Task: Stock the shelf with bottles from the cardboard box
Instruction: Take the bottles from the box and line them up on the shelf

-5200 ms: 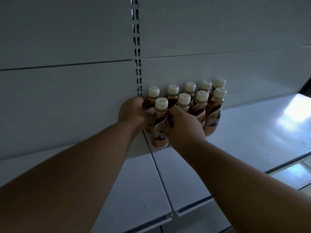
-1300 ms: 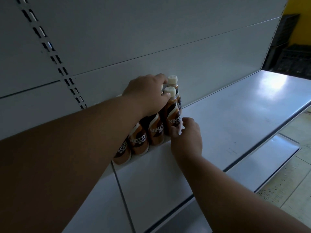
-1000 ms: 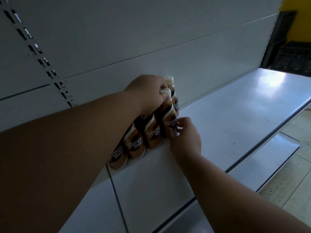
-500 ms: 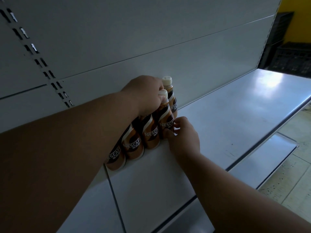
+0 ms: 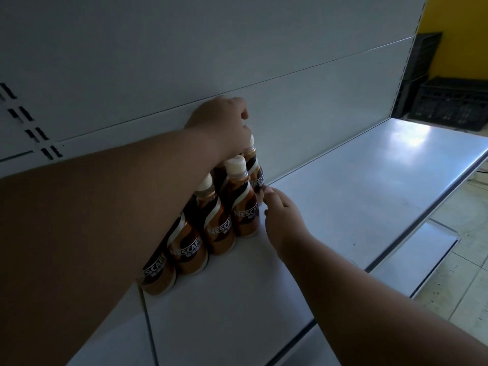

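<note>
Four bottles in front: brown coffee bottles stand in a slanted row in the middle of the frame, going from lower left up to the right. They touch side by side. White words on the labels read NESCAFE.
Bottles behind: more bottles stand in a back row against the wall. The left arm hides most of them, so I cannot count them.
Back bottle: it is at the right end of the back row. Its cap is under the left hand.
Caps: two cream caps show in the front row. The other tops are hidden by the arm.
Left hand: it reaches in from the left edge and sits on top of the back bottles, just above the middle. Its fingers curl down over the tops. I cannot tell for sure if it is squeezing one.
Right hand: it comes in from the lower right. Its fingertips touch the low side of the back bottle. The fingers are bent a little. It does not wrap round the bottle.
Shelf: a white metal shelf. All the bottles stand on its left part. The right part shines with light.
Back wall: pale grey panels fill the top of the frame, with dark slots at the far left.
Black crates: they are stacked at the upper right, in front of a yellow wall.
Floor: pale tiles show at the lower right.
Cardboard box: it is out of the frame.
</note>
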The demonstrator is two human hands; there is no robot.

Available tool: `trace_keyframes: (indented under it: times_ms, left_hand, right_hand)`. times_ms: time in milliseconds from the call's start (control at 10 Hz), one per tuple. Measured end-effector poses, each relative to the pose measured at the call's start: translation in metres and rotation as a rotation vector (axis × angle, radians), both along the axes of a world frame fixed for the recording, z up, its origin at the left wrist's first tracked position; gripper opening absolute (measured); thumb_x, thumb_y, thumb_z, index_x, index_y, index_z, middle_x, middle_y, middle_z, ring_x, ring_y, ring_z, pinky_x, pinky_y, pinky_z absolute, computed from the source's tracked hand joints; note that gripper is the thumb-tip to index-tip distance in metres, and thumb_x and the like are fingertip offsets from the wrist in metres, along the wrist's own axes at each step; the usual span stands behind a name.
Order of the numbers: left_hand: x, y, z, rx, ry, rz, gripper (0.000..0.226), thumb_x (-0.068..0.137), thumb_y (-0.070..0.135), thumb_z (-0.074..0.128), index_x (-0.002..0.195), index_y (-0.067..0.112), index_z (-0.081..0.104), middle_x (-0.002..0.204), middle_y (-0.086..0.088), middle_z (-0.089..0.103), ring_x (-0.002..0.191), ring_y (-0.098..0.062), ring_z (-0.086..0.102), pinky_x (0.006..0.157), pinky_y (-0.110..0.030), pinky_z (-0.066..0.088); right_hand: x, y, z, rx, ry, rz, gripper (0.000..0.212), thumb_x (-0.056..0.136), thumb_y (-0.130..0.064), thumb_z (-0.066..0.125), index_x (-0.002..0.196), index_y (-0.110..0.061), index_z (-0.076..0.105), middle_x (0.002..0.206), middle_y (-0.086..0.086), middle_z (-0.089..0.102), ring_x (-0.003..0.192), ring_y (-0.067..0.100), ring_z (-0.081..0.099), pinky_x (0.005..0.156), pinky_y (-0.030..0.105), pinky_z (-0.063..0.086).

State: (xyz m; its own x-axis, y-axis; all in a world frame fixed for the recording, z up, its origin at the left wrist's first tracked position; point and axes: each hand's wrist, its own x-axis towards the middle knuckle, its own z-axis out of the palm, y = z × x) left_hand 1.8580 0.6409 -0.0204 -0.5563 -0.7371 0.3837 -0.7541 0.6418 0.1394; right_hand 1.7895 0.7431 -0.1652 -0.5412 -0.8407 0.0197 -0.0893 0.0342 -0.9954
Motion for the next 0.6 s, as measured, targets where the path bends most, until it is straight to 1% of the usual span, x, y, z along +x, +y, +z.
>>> trace_keyframes:
  times_ms: [100,200,300,400,500,600]
  left_hand:
    - [-0.015,-0.011,0.004,0.011,-0.169,0.035,0.032,0.091,0.037,0.061,0.115,0.018,0.069,0.118,-0.007,0.067,0.108,-0.029,0.061,0.087,-0.032,0.047]
    - [-0.023,-0.018,0.0,-0.085,-0.278,0.029,0.025,0.088,0.032,0.064,0.104,0.015,0.074,0.107,-0.01,0.071,0.098,-0.031,0.064,0.081,-0.035,0.051]
    - [-0.02,-0.024,-0.003,-0.121,-0.262,0.037,0.018,0.082,0.027,0.068,0.095,0.016,0.075,0.096,-0.008,0.072,0.089,-0.031,0.065,0.072,-0.032,0.048]
    - [-0.019,-0.023,-0.004,-0.116,-0.242,0.033,0.016,0.081,0.025,0.067,0.092,0.017,0.076,0.094,-0.007,0.071,0.087,-0.031,0.065,0.071,-0.032,0.047]
    - [-0.02,-0.022,-0.005,-0.08,-0.258,0.043,0.018,0.083,0.025,0.064,0.094,0.017,0.076,0.098,-0.007,0.072,0.088,-0.031,0.065,0.073,-0.033,0.049]
    - [-0.01,-0.008,-0.005,-0.06,-0.155,0.037,0.02,0.088,0.026,0.06,0.102,0.018,0.072,0.105,-0.007,0.07,0.096,-0.031,0.063,0.082,-0.036,0.051]
  right_hand:
    - [-0.001,-0.01,-0.006,0.006,-0.068,0.01,0.037,0.104,-0.029,0.035,0.08,-0.031,0.064,0.091,-0.01,0.066,0.098,0.018,0.061,0.096,0.043,0.049]
    - [0.002,-0.012,-0.009,-0.008,-0.08,-0.004,0.035,0.103,-0.032,0.036,0.084,-0.033,0.065,0.096,-0.008,0.068,0.098,0.015,0.061,0.097,0.043,0.049]
    - [0.002,-0.013,-0.008,-0.007,-0.064,-0.01,0.03,0.103,-0.029,0.037,0.093,-0.03,0.066,0.104,0.001,0.069,0.101,0.019,0.061,0.097,0.043,0.049]
    - [0.0,-0.008,-0.001,0.013,-0.035,-0.007,0.03,0.103,-0.026,0.039,0.091,-0.026,0.066,0.093,-0.001,0.066,0.093,0.018,0.059,0.095,0.042,0.049]
    - [-0.003,0.0,0.011,0.034,0.031,0.012,0.035,0.104,-0.021,0.038,0.106,-0.006,0.068,0.09,0.003,0.067,0.088,0.019,0.06,0.09,0.039,0.048]
    - [-0.005,0.02,0.027,0.037,0.16,-0.009,0.035,0.104,-0.019,0.038,0.114,0.002,0.064,0.114,0.019,0.068,0.102,0.027,0.061,0.089,0.039,0.047]
